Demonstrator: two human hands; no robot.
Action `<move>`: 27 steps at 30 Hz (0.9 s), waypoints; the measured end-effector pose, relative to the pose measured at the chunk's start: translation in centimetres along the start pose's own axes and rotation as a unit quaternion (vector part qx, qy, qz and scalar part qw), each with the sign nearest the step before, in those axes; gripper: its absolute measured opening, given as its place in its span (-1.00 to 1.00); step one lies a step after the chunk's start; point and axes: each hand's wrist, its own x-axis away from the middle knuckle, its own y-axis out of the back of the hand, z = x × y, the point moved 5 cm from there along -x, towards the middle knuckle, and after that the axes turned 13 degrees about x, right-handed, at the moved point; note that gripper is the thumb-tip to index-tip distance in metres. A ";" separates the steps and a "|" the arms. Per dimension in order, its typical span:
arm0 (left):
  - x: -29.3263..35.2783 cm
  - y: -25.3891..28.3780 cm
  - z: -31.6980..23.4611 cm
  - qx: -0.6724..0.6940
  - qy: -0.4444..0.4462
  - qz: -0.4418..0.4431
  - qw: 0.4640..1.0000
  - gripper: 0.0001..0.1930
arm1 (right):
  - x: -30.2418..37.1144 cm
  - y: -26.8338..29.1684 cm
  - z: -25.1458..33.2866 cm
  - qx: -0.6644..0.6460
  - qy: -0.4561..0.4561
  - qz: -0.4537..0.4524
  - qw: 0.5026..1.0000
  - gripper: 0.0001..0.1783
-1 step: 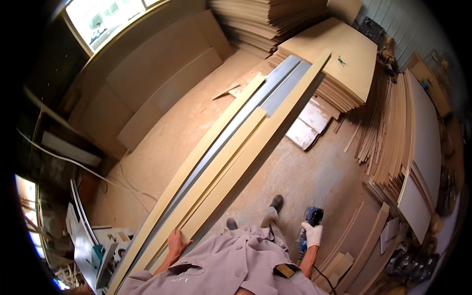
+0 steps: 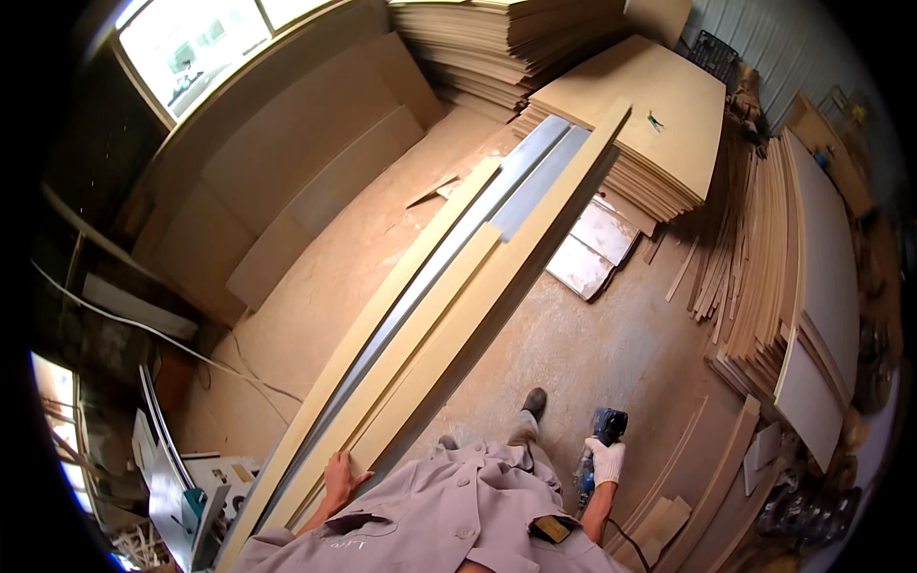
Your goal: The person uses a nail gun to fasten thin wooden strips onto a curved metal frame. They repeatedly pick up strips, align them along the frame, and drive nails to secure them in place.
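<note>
My bare left hand (image 2: pixel 342 480) lies on long, pale wooden strips (image 2: pixel 420 334), fingers stretched along the surface and thumb apart. The strips run from beside my body up toward the far stacks, with grey metallic-looking bars (image 2: pixel 535 153) between them. In a white glove, my right hand (image 2: pixel 606 460) hangs low beside my leg, closed around a blue and black corded power tool (image 2: pixel 609 423). I cannot make out the tool's exact kind; its working end is hidden. A dark cord (image 2: pixel 630 544) trails below that hand.
Stacked sheets (image 2: pixel 659 105) stand at the far end, with a tall pile of panels (image 2: pixel 468 48) behind. Leaning boards (image 2: pixel 812 267) and thin offcuts (image 2: pixel 721 248) line the right. A flat pale slab (image 2: pixel 583 263) lies on the floor. Machinery (image 2: pixel 181 477) stands at the lower left.
The view has shifted slightly, so the far ends of the strips appear a little further left. My left hand still rests on the strips, and my right hand still holds the tool.
</note>
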 end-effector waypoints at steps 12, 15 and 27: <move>-31.0 -9.3 -31.2 0.086 -0.155 -0.096 0.979 -0.23 | -15.1 10.8 7.9 0.012 -0.005 -0.045 0.999 -0.76; -37.8 -12.0 -36.2 0.039 -0.177 -0.087 0.980 -0.27 | -17.0 12.4 11.1 -0.044 -0.019 -0.051 0.998 -0.78; -61.9 -20.6 -59.1 0.069 -0.245 -0.097 0.962 -0.24 | -29.3 16.7 26.8 -0.073 -0.009 -0.151 0.986 -0.79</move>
